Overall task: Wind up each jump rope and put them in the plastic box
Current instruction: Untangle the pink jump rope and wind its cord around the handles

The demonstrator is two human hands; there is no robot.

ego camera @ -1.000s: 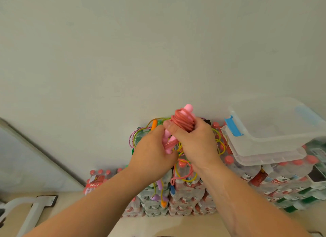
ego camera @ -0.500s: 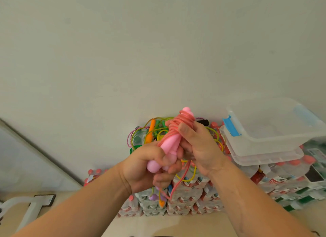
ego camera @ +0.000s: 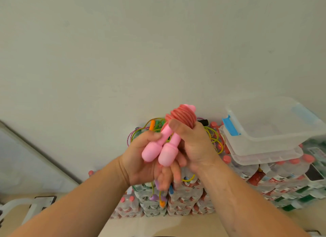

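Rope first: the pink plastic jump rope [ego camera: 167,154] with two bulb-ended handles is held up in mid-air in front of a pale white wall [ego camera: 158,51], a little below the centre of the view. Its handles lie side by side, bulbs pointing toward 7 o'clock. Its reddish-pink cord is wound in tight turns round their far ends at 1 o'clock.

The right hand [ego camera: 195,146] grasps the bundle from the 3 o'clock side, fingers curled behind the handles and the thumb laid across them just under the coil. The left hand [ego camera: 139,159] sits at 8 o'clock of the bundle, palm up, its thumb touching the neck of the nearer handle. Its fingers lie beneath the bulbs (they are blurred), so I cannot tell whether they close on anything.

Behind the hands, a tangled pile of loose jump ropes [ego camera: 152,125] in green, yellow, orange and purple rests on shrink-wrapped packs of bottles [ego camera: 185,201], with a few cord ends hanging down at 6 o'clock.

Off at 3 o'clock from the hands, well apart from them, a clear plastic box [ego camera: 255,138] with a blue latch [ego camera: 231,125] stands on top of more packs, its opening upward.
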